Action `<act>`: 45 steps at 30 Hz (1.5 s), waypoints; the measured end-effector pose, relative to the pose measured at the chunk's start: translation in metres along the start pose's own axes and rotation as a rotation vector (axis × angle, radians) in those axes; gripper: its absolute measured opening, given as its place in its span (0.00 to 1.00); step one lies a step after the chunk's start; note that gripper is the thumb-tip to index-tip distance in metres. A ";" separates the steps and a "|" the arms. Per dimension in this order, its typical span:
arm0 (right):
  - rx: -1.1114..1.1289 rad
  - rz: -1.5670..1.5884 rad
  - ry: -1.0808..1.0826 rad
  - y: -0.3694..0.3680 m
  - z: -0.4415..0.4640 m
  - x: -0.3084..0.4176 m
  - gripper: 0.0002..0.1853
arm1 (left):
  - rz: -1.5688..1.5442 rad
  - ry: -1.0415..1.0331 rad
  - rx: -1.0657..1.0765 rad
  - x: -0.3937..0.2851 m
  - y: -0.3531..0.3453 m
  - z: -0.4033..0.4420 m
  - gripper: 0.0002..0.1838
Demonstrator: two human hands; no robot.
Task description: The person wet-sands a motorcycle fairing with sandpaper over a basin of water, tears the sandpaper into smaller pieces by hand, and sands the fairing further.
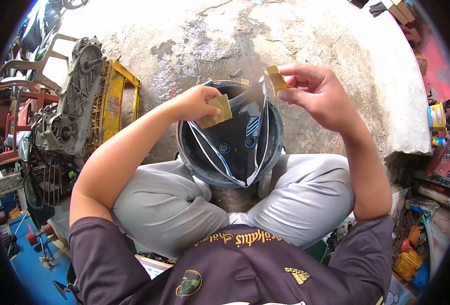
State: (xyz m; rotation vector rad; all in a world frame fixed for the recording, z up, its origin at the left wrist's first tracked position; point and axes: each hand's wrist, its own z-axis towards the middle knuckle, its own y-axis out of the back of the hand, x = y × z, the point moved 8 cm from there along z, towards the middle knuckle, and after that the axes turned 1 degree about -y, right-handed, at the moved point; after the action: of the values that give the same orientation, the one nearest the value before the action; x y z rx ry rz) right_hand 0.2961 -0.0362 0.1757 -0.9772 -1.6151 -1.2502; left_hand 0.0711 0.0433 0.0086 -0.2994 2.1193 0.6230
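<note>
Squarish mustard-yellow sheet [219, 113] looks papery and pretty matt, black V-shaped plastic panel [239, 133] is smooth-ish, bit glossy, ribbed grey metal casing [76, 86] is dull, pale concrete floor [331, 56] rough, wet-shiny in spots.

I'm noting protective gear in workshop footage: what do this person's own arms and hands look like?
The left hand and right hand are human and gloveless, with no watch or bracelet visible at either wrist. The dark left sleeve and matching right sleeve are short, leaving both forearms uncovered.
</note>
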 end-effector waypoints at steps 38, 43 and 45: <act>-0.181 -0.120 0.453 0.002 -0.030 0.081 0.23 | -0.222 -0.250 -0.338 -0.200 0.009 -0.119 0.19; -0.171 -0.159 0.436 0.001 -0.039 0.089 0.25 | -0.512 -0.286 -0.283 -0.184 0.005 -0.109 0.23; -0.173 -0.174 0.431 0.001 -0.040 0.087 0.26 | -0.532 -0.331 -0.253 -0.184 0.004 -0.110 0.23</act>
State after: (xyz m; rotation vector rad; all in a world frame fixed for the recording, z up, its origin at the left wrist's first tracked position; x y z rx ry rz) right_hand 0.2738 -0.0680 0.2631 -0.6195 -1.2880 -1.6145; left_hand 0.1003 -0.0152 0.2130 -0.8111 1.5531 0.5718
